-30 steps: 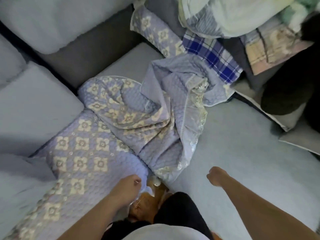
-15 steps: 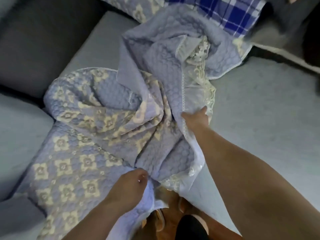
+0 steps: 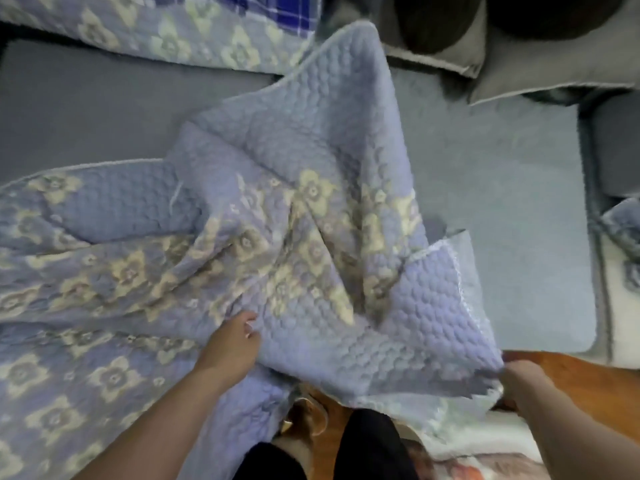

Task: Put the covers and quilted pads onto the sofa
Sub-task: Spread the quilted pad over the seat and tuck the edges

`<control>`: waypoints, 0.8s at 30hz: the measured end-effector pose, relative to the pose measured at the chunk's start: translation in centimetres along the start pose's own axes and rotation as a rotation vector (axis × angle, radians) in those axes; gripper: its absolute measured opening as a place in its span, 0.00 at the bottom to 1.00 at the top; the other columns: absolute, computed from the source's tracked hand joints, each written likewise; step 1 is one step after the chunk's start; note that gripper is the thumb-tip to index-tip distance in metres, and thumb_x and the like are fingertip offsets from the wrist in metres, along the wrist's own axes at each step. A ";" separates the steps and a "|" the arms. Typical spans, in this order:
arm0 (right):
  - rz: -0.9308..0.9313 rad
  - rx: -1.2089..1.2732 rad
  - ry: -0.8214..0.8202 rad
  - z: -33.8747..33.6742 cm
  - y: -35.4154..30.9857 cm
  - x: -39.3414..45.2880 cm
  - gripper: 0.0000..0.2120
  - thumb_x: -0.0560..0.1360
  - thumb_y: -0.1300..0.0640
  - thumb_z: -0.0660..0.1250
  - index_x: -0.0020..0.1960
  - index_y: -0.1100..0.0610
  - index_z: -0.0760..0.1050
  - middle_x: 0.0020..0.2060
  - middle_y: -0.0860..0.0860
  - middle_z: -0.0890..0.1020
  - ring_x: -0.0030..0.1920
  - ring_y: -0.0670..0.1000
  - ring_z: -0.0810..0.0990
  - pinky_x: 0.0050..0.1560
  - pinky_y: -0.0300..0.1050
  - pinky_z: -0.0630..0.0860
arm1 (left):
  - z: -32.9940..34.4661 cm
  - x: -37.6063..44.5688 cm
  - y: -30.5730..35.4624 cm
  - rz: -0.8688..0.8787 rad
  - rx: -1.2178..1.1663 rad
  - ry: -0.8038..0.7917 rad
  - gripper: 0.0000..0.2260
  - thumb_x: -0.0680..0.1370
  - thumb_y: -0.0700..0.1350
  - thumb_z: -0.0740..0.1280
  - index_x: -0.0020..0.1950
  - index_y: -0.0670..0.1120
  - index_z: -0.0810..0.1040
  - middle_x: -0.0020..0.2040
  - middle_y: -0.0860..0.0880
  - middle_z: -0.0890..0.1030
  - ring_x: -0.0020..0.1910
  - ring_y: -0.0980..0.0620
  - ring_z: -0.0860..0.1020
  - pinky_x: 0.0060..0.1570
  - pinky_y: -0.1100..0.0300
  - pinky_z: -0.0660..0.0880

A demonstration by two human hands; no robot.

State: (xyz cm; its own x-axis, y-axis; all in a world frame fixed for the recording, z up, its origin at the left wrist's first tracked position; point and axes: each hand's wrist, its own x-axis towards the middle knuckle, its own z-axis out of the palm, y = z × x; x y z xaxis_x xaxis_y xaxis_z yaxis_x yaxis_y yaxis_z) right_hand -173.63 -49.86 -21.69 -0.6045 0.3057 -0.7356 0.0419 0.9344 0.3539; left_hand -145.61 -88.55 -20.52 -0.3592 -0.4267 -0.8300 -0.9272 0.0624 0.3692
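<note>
the grey sofa seat (image 3: 502,202) is under everything. my purple quilted pad (image 3: 294,237) with yellow flowers lies bunched on it, hanging over the front edge. my left hand (image 3: 232,344) pinches a fold. my right hand (image 3: 519,379) grips its corner past the front edge.

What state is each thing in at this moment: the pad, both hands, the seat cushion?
Quilted pad: crumpled, partly lifted, not spread flat.
Left hand: grips the pad's near fold.
Right hand: pinches the pad's lace-edged corner.
Seat cushion: mostly bare.
Second floral pad: lying at the sofa back.
</note>
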 end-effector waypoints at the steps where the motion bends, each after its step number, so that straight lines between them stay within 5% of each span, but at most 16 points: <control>1: 0.021 0.061 0.065 -0.4 0.3 -0.4 0.18 0.83 0.52 0.59 0.69 0.58 0.74 0.71 0.57 0.72 0.70 0.58 0.72 0.70 0.48 0.68 | 0.4 0.0 0.4 0.008 0.007 -0.024 0.17 0.83 0.47 0.60 0.73 0.50 0.71 0.65 0.45 0.76 0.51 0.48 0.76 0.49 0.55 0.73; 3: 0.008 0.265 0.204 -1.6 -0.9 -1.4 0.09 0.79 0.59 0.64 0.56 0.62 0.78 0.63 0.62 0.77 0.61 0.62 0.77 0.60 0.51 0.74 | 1.4 0.2 1.6 0.029 0.021 -0.047 0.17 0.84 0.45 0.59 0.73 0.50 0.70 0.68 0.44 0.75 0.48 0.50 0.74 0.46 0.57 0.69; 5: -0.079 0.475 0.340 -3.1 -3.5 -1.3 0.15 0.77 0.63 0.63 0.62 0.67 0.74 0.60 0.67 0.76 0.53 0.65 0.78 0.52 0.53 0.75 | 2.8 0.8 2.9 0.045 0.016 -0.042 0.17 0.84 0.45 0.59 0.73 0.51 0.70 0.70 0.45 0.74 0.48 0.51 0.76 0.46 0.57 0.69; 8: -0.358 0.558 0.402 -5.7 -8.9 0.3 0.25 0.79 0.51 0.64 0.72 0.64 0.69 0.66 0.66 0.73 0.63 0.64 0.74 0.63 0.53 0.71 | 5.1 2.2 5.2 0.088 0.021 -0.068 0.17 0.84 0.46 0.59 0.74 0.53 0.68 0.72 0.48 0.73 0.55 0.44 0.79 0.44 0.58 0.69; 11: -0.531 0.603 0.272 -6.6 -14.7 3.9 0.45 0.70 0.31 0.67 0.75 0.59 0.64 0.69 0.59 0.74 0.69 0.59 0.73 0.70 0.55 0.69 | 7.8 4.1 7.0 0.149 0.006 -0.105 0.21 0.84 0.49 0.61 0.77 0.56 0.65 0.76 0.51 0.69 0.64 0.50 0.75 0.49 0.61 0.71; 13: -0.551 0.691 0.228 -6.1 -17.9 5.8 0.52 0.64 0.31 0.70 0.77 0.59 0.57 0.70 0.58 0.72 0.69 0.60 0.72 0.70 0.56 0.70 | 9.5 5.5 8.0 0.172 -0.007 -0.125 0.24 0.83 0.51 0.62 0.79 0.60 0.61 0.78 0.54 0.65 0.68 0.53 0.72 0.57 0.60 0.72; 16: -0.479 0.553 0.319 -5.1 -19.0 8.2 0.39 0.74 0.52 0.69 0.77 0.62 0.54 0.66 0.65 0.72 0.66 0.64 0.73 0.63 0.53 0.71 | 12.2 6.7 9.5 0.149 0.028 -0.095 0.28 0.83 0.50 0.63 0.80 0.61 0.56 0.81 0.54 0.57 0.76 0.51 0.64 0.68 0.53 0.70; 18: -0.447 0.398 0.300 -6.7 -16.3 10.1 0.21 0.77 0.62 0.63 0.69 0.64 0.68 0.59 0.65 0.77 0.61 0.64 0.76 0.56 0.52 0.74 | 14.0 7.0 11.1 0.110 0.086 -0.069 0.29 0.83 0.49 0.63 0.81 0.61 0.54 0.82 0.53 0.53 0.78 0.49 0.59 0.70 0.52 0.68; 20: -0.406 0.225 0.330 -9.6 -11.6 12.4 0.12 0.76 0.62 0.63 0.58 0.64 0.77 0.56 0.64 0.80 0.58 0.64 0.79 0.54 0.51 0.76 | 15.9 6.5 13.6 0.058 0.115 -0.080 0.30 0.83 0.49 0.63 0.81 0.61 0.53 0.82 0.54 0.50 0.80 0.48 0.56 0.68 0.54 0.67; 24: -0.313 0.126 0.301 -15.3 -4.5 15.7 0.14 0.77 0.61 0.61 0.60 0.63 0.76 0.59 0.63 0.80 0.60 0.64 0.78 0.57 0.49 0.75 | 19.9 6.8 18.7 0.053 0.262 0.052 0.29 0.80 0.55 0.63 0.80 0.57 0.59 0.80 0.47 0.57 0.78 0.42 0.58 0.74 0.47 0.63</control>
State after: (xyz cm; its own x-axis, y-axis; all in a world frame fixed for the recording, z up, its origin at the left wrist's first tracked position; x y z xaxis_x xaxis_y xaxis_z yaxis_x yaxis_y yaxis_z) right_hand -195.49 -52.06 -25.94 -0.8072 -0.0445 -0.5885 -0.0946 0.9940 0.0547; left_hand -167.50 -72.39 -27.61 -0.4079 -0.4617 -0.7876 -0.9057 0.3138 0.2851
